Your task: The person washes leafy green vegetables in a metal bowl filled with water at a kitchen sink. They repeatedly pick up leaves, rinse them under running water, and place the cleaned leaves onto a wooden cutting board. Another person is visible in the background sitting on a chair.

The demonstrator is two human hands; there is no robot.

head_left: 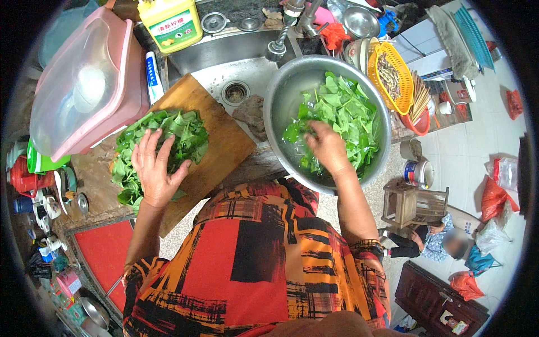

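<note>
My left hand rests palm down, fingers spread, on a heap of green leaves. The heap lies on a wooden cutting board that reaches over the sink's left edge. Inside a large metal basin on the right, more leafy greens sit in water. Over those greens is my right hand, its fingers curled down at the left side of the leaves. Motion blurs its fingertips, so whether they grip any leaves cannot be made out.
A steel sink with a faucet lies behind the board and basin. Left stands a lidded pink box; a yellow jug is behind. A yellow basket borders the basin. A person sits near a wooden chair.
</note>
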